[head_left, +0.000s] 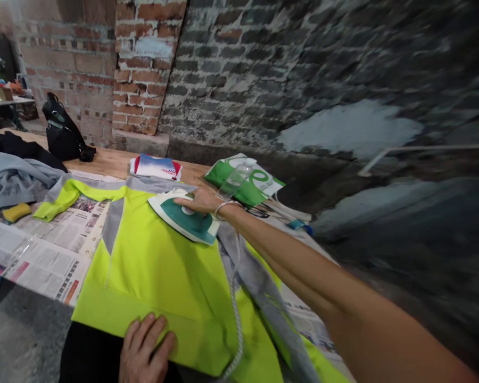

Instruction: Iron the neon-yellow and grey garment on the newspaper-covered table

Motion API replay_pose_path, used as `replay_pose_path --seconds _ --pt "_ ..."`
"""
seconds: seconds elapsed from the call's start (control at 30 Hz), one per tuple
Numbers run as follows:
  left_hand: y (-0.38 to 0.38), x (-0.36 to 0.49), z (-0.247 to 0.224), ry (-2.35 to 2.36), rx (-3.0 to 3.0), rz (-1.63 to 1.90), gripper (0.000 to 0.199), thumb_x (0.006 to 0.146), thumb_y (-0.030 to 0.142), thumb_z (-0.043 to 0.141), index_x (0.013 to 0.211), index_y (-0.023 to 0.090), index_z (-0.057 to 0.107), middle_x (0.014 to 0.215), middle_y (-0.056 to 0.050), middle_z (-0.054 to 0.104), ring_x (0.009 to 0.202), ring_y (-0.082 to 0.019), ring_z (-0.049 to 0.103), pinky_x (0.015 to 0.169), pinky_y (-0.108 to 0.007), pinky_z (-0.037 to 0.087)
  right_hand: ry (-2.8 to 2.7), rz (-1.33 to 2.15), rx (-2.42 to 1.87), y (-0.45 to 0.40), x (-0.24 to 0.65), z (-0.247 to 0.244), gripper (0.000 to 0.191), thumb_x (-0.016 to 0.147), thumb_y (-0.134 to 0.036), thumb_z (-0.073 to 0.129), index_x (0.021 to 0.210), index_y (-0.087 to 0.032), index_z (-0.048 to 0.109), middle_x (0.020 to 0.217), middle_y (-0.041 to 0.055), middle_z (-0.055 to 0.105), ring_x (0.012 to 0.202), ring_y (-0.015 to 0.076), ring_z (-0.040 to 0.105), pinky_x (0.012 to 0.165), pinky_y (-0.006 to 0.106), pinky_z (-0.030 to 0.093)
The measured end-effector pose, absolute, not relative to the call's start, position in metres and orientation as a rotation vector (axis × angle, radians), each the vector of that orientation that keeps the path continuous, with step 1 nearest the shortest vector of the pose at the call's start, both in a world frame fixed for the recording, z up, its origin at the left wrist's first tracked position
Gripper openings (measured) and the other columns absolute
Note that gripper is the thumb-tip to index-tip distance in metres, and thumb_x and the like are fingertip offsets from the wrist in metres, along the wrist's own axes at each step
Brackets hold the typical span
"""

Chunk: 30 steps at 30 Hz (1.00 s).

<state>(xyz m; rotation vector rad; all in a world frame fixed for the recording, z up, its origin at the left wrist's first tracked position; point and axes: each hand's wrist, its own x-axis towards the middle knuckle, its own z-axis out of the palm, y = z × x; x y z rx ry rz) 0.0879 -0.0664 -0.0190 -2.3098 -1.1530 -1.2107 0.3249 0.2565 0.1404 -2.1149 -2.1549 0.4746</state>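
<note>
A neon yellow and grey long-sleeved sweatshirt (163, 271) lies spread out, its hem towards me. Closed around the handle of a green and white clothes iron (189, 221) is my right hand (205, 201), with a band at the wrist. The iron rests on the upper part of the sweatshirt, its tip pointing up and left. A braided cord (236, 298) runs down over the cloth from the iron. My left hand (146, 346) lies on the hem at the bottom, fingers stretched out and slightly apart, with nothing visible held in it.
Newspaper (51, 260) covers the wooden table under the garment. Grey cloth (22, 178), a yellow sponge (16, 213) and a black bag (64, 130) are on the left. Behind the iron lie a plastic bottle (235, 181), a green bag (249, 194) and scissors (257, 211). A brick wall stands behind.
</note>
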Motion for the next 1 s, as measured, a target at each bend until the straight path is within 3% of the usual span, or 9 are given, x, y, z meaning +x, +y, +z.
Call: replay_pose_path --seconds 0.07,0.17,0.3,0.43,0.8,1.0 --pt "-0.067 0.087 -0.019 -1.163 -2.311 -1.212 0.032 0.097 0.017 0.049 0.120 0.025 0.069 0.127 -0.003 0.071 0.135 -0.017 0.054 0.117 -0.032 0.034 -2.255 0.627 -2.027 0.228 0.324 0.143 0.071 0.073 -0.086 0.059 0.082 -0.016 0.070 0.069 0.0066 0.069 0.061 0.0185 0.062 0.054 0.027 0.045" --pt "-0.068 0.089 -0.021 -1.197 -2.283 -1.249 0.034 0.096 0.014 0.047 0.118 0.026 0.070 0.125 -0.001 0.072 0.134 -0.015 0.054 0.120 -0.031 0.030 -2.404 0.728 -1.856 0.175 0.319 0.147 0.072 0.065 -0.090 0.061 0.074 -0.018 0.066 0.069 0.0034 0.068 0.064 0.0166 0.059 0.052 0.024 0.040" --pt "-0.068 0.095 -0.028 -1.246 -2.233 -1.309 0.037 0.093 0.011 0.046 0.117 0.026 0.070 0.124 -0.002 0.072 0.131 -0.015 0.055 0.120 -0.033 0.029 -2.615 0.833 -1.618 0.108 0.310 0.153 0.068 0.071 -0.085 0.059 0.081 -0.019 0.069 0.074 0.0024 0.070 0.070 0.0169 0.061 0.056 0.024 0.039" --pt "-0.068 0.099 -0.029 -1.251 -2.201 -1.359 0.038 0.091 0.009 0.046 0.115 0.026 0.070 0.121 -0.002 0.073 0.129 -0.015 0.057 0.119 -0.033 0.031 -2.711 0.673 -1.570 0.083 0.306 0.155 0.061 0.078 -0.080 0.059 0.084 -0.019 0.070 0.075 0.0042 0.071 0.070 0.0184 0.063 0.059 0.025 0.038" --pt "-0.066 0.091 -0.013 -1.156 -2.296 -1.239 0.036 0.091 0.009 0.047 0.114 0.023 0.071 0.121 -0.003 0.074 0.138 -0.015 0.051 0.120 -0.031 0.030 -2.505 0.333 -1.825 0.222 0.322 0.138 0.059 0.081 -0.077 0.060 0.086 -0.020 0.073 0.082 0.0072 0.075 0.078 0.0204 0.066 0.064 0.025 0.042" --pt "-0.066 0.101 -0.028 -1.225 -2.197 -1.452 0.038 0.092 0.006 0.041 0.111 0.020 0.072 0.118 -0.007 0.075 0.138 -0.018 0.051 0.119 -0.035 0.032 -2.179 0.166 -2.123 0.282 0.326 0.134 0.065 0.082 -0.075 0.061 0.109 -0.017 0.075 0.103 0.0130 0.076 0.093 0.0255 0.070 0.078 0.029 0.050"
